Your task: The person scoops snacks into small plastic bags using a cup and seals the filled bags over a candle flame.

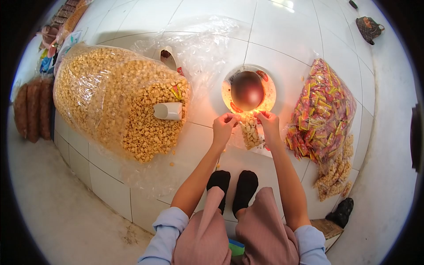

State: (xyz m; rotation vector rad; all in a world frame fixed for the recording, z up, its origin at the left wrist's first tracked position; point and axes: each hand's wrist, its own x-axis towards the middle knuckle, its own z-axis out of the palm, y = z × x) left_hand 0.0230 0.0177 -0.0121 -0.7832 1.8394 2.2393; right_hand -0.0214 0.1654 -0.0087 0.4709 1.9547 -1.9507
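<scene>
My left hand [225, 126] and my right hand [268, 122] are both closed, pinching opposite top corners of a small clear plastic bag of snacks [251, 134]. Pale yellow pieces fill the bag, which hangs toward me. Its top edge is close to an orange glow at the near rim of a patterned plate [226, 95]. A round, dark red-brown object [247, 90] sits on that plate; blur hides what kind it is. Whether the bag touches the flame-like glow, I cannot tell.
To the left lies a big clear sack of ring-shaped snacks [101, 92], with a white scoop [168, 111] on them. On the right are a bag of red-and-yellow packets [322, 106] and several filled snack bags [334, 176]. A second scoop [168, 58] lies behind the sack.
</scene>
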